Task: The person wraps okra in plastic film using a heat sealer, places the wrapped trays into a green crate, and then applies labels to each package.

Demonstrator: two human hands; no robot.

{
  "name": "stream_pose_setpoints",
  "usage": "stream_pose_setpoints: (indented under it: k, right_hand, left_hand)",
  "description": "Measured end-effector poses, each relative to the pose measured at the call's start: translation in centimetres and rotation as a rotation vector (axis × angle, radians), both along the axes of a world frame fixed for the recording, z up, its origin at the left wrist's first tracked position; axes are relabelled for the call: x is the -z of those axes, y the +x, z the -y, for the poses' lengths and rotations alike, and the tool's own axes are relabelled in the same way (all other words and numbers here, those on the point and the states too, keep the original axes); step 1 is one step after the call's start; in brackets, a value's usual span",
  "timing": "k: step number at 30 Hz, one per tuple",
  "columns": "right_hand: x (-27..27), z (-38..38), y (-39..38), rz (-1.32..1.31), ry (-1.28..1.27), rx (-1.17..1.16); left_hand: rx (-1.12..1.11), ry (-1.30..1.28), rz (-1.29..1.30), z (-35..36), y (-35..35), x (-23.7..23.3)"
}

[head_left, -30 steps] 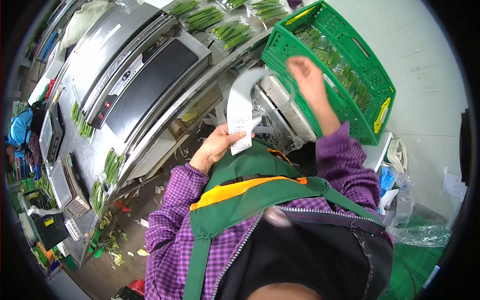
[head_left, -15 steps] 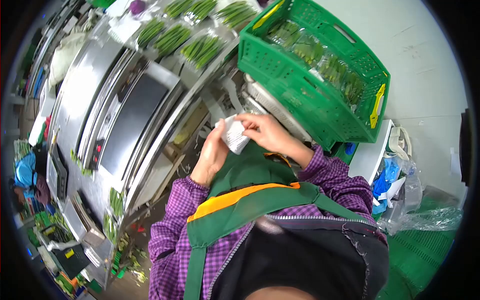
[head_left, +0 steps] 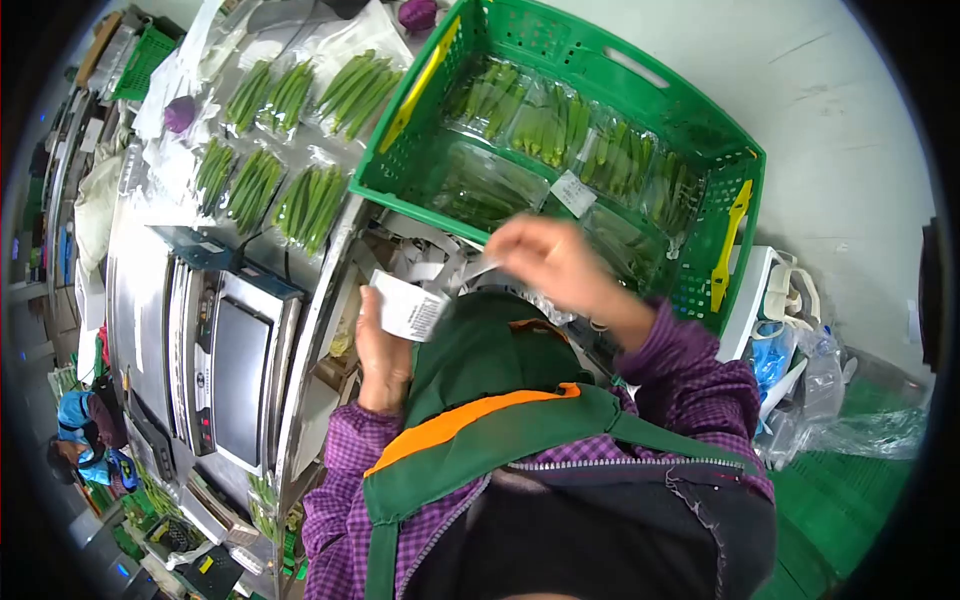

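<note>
White printed labels (head_left: 410, 306) are pinched in my left hand (head_left: 382, 355), in front of the green apron. My right hand (head_left: 555, 265) is over the near edge of the green crate (head_left: 440, 215), blurred, its fingers pressed together on the end of a pale strip. Inside the crate lie several clear packs of green pods (head_left: 550, 130), one with a white label (head_left: 573, 194) on it. More packs of green pods (head_left: 312, 205) rest on the steel table to the left.
A wrapping machine with a dark plate (head_left: 242, 385) stands on the left. Purple items (head_left: 180, 114) lie at the upper left. A person in blue (head_left: 90, 440) is at the far left. Plastic film (head_left: 860, 435) and bags are at the right.
My hands have parted, the right one moving right toward the crate. The labels now sit in my left hand alone. The view has shifted, showing more of the crate and table.
</note>
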State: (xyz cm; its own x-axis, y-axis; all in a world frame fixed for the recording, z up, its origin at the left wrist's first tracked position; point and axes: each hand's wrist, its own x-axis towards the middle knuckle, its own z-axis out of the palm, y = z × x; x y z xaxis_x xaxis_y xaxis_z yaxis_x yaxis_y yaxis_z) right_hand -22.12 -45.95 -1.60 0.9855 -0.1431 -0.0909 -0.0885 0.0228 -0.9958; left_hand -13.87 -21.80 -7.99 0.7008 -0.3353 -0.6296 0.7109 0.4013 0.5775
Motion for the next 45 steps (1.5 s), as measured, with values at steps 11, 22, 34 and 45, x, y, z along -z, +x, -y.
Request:
stream_pose_setpoints:
  k: [11, 22, 34, 45]
  right_hand:
    - [14.3, 5.7, 4.4, -0.572, 0.252, 0.462]
    - [17.1, 5.1, 5.9, -0.595, -0.038, 0.408]
    - [14.3, 5.5, 7.0, -0.256, -1.057, 0.011]
    - [0.7, -2.5, 8.5, 0.086, -0.217, -0.269]
  left_hand:
    - [0.572, -0.020, -0.257, -0.7, 1.0, -3.0]
    - [1.056, 0.065, 0.004, -2.4, 4.9, -5.3]
    - [0.906, 0.278, 0.318, -1.1, 4.9, -3.3]
    - [0.280, 0.067, 0.069, 3.0, 5.6, -4.1]
